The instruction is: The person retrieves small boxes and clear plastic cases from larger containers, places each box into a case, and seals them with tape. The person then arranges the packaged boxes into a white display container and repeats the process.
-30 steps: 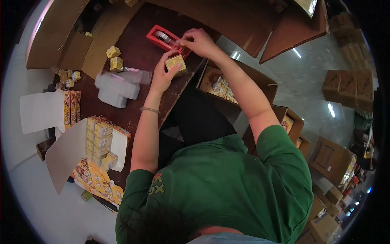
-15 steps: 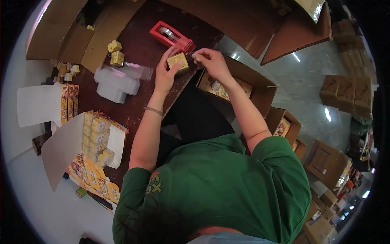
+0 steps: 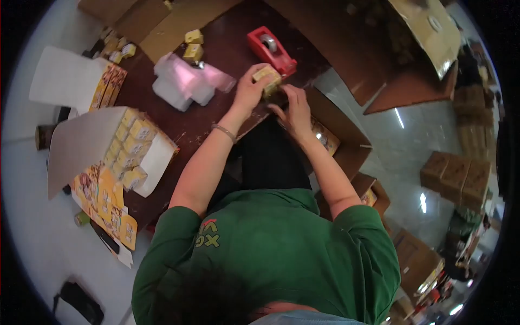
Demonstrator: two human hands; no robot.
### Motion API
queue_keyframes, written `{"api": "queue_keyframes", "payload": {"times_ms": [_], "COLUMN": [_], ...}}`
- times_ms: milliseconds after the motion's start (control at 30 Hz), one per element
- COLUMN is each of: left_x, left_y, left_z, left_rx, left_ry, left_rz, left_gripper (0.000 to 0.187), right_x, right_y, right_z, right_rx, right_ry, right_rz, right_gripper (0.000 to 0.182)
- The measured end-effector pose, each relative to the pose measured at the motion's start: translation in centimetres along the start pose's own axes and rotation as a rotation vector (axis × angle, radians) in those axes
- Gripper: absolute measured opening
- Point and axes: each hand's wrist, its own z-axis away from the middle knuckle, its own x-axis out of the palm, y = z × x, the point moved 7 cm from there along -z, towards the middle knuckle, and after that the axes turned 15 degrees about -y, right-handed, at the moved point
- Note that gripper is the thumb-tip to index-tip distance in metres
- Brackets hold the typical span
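Observation:
My left hand (image 3: 250,93) grips a small yellow box (image 3: 267,79) close to the front end of a red tape dispenser (image 3: 272,52). Just right of the box is my right hand (image 3: 296,112), its thumb and fingers apart, with nothing visible between them. Clear plastic packaging (image 3: 187,86) lies on the dark red table (image 3: 222,35) to the left, and two small yellow boxes (image 3: 193,52) rest behind it. An opened display carton (image 3: 155,162) at the left holds rows of small yellow boxes (image 3: 129,142).
An open cardboard box (image 3: 352,142) with printed items inside stands below my right forearm. Large cardboard flaps (image 3: 330,46) rise behind the table. Stacked brown cartons (image 3: 456,179) stand on the grey floor at the right. Flattened orange printed card (image 3: 104,197) lies at the lower left.
The view has shifted, so the table items appear farther right. My right hand has gone from a pinch near the dispenser to spread fingers beside the box. My left hand still holds the box.

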Motion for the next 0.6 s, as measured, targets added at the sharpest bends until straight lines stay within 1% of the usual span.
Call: {"api": "queue_keyframes", "payload": {"times_ms": [33,67,100,133,167,200,267,300,367,400,433,467,500,533,567,600], "left_x": [-0.1,-0.4,-0.7,-0.2,0.2,-0.6,-2.5,-4.8,-10.0,-12.3,-14.2,-15.7,-17.2,-18.8,-19.9,-20.1], "left_y": [0.2,-0.6,-3.2,-3.5,-3.2,-3.0,-0.9,-1.3,0.2,3.4,5.6,7.3,8.8,9.1,9.4,10.7], "left_z": [0.8,1.6,2.9,5.2,7.1,9.2,14.0,17.0,23.8,27.4,31.4,35.2,38.2,40.4,42.0,41.8], "left_rx": [-0.054,-0.087,-0.275,-0.396,-0.38,-0.349,-0.336,-0.32,-0.189,-0.026,0.094,0.168,0.217,0.231,0.248,0.103], "left_ry": [0.058,0.055,0.067,0.033,-0.103,-0.085,0.022,-0.053,0.357,0.529,0.745,0.954,1.053,1.135,1.214,1.212], "left_rz": [0.081,0.279,0.561,0.788,0.92,0.902,0.932,0.839,0.328,0.067,-0.156,-0.339,-0.564,-0.624,-0.687,-0.808], "left_gripper": [0.027,0.025,0.026,0.031,0.035,0.043,0.052,0.049,0.036,0.022,0.017,0.015,0.019,0.023,0.026,0.035], "right_x": [0.6,0.8,1.1,1.2,1.0,1.0,1.5,1.8,5.3,6.9,7.9,9.1,11.3,13.7,16.6,19.4], "right_y": [-1.1,-1.7,-2.4,-3.5,-4.8,-6.4,-10.0,-11.8,-14.1,-16.5,-19.7,-22.9,-25.4,-27.6,-29.4,-30.7], "right_z": [0.5,0.8,0.7,0.4,-0.1,-0.7,-1.8,-2.9,-4.2,-5.2,-6.3,-7.0,-7.3,-7.3,-7.1,-6.4], "right_rx": [-0.089,-0.154,-0.218,-0.258,-0.295,-0.362,-0.338,-0.314,-0.131,-0.201,-0.326,-0.447,-0.488,-0.53,-0.532,-0.53], "right_ry": [-0.118,-0.171,-0.218,-0.277,-0.339,-0.412,-0.569,-0.594,-0.775,-0.816,-0.83,-0.836,-0.841,-0.841,-0.888,-0.93], "right_rz": [0.087,0.072,0.058,-0.029,-0.11,-0.091,-0.216,-0.374,-0.776,-0.784,-0.726,-0.666,-0.665,-0.662,-0.635,-0.605], "right_gripper": [0.069,0.07,0.071,0.07,0.07,0.071,0.069,0.065,0.061,0.061,0.061,0.062,0.061,0.06,0.059,0.058]}}
